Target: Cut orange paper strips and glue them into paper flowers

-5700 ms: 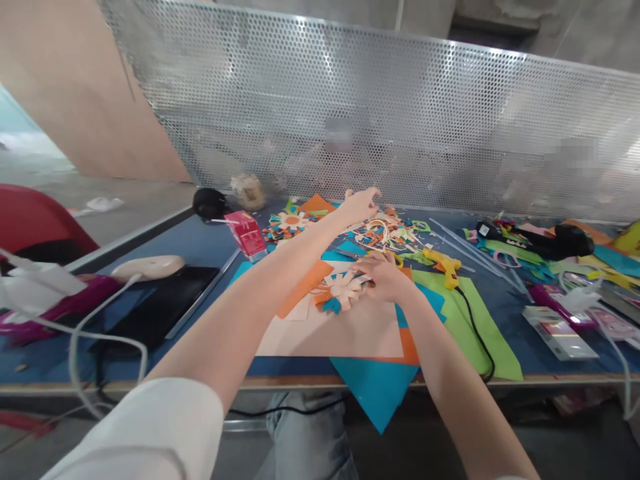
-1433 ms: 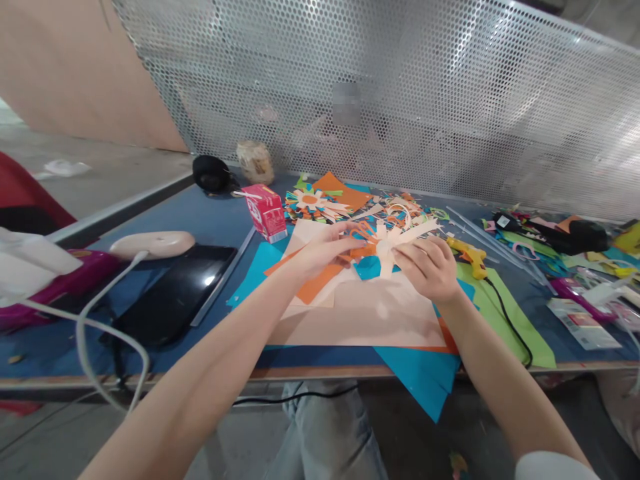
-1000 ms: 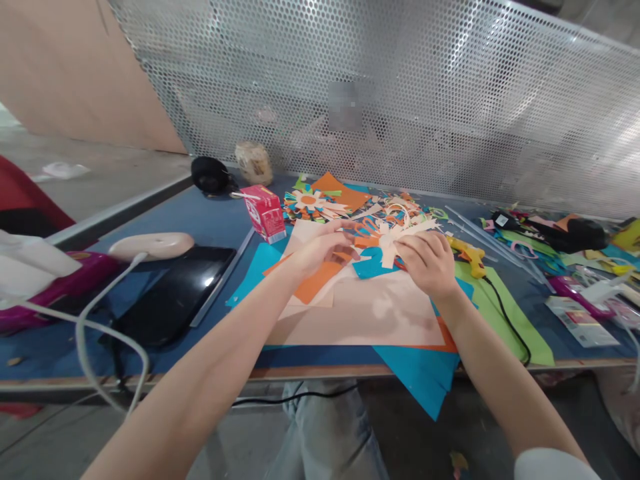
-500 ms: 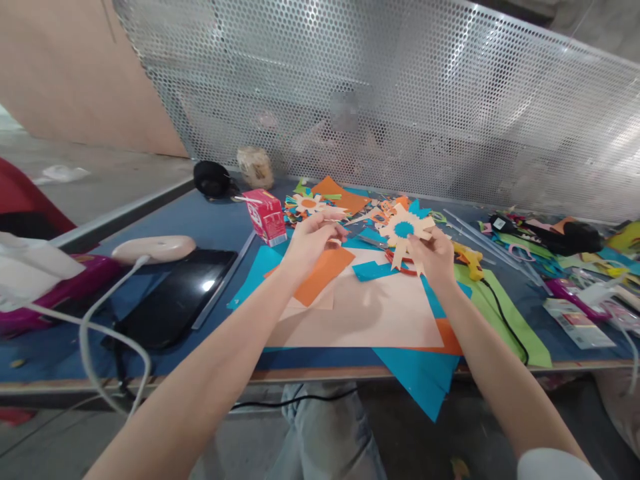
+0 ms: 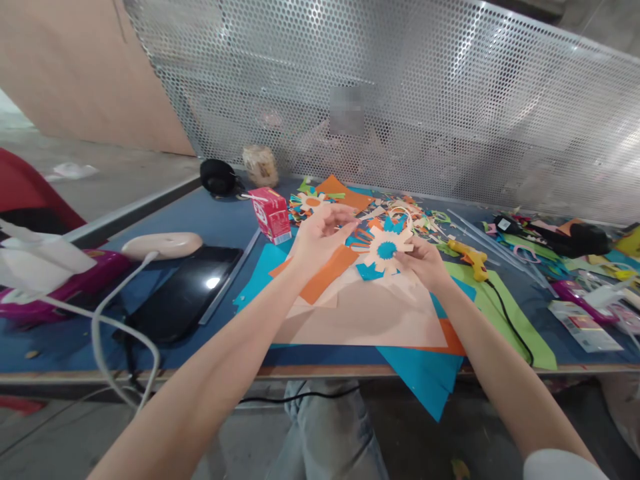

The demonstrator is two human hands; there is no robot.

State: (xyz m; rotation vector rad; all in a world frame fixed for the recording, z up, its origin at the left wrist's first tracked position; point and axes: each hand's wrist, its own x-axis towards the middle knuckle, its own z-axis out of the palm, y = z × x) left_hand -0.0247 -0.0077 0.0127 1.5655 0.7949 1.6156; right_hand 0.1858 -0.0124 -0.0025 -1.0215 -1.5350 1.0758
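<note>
My right hand [image 5: 423, 261] pinches a cream paper flower [image 5: 386, 247] with a blue centre, held just above the sheets on the table. My left hand [image 5: 320, 233] hovers to the flower's left with its fingers curled, close to the petals; I cannot make out anything in it. Under both hands lie a large cream sheet [image 5: 365, 313], an orange sheet [image 5: 325, 272] and blue sheets [image 5: 423, 380]. A loose blue scrap [image 5: 369, 272] rests just below the flower.
A yellow glue gun [image 5: 467, 257] with a black cord lies right of my hand on green paper [image 5: 500, 313]. A red carton [image 5: 270, 213], another paper flower [image 5: 313, 201], paper scraps, a black tablet [image 5: 183, 297] and a white cable [image 5: 115, 327] are on the blue table. A perforated metal screen stands behind.
My right hand has lowered the flower from an upright, lifted pose toward the sheets and a little left. My left hand has moved slightly right, nearer the flower.
</note>
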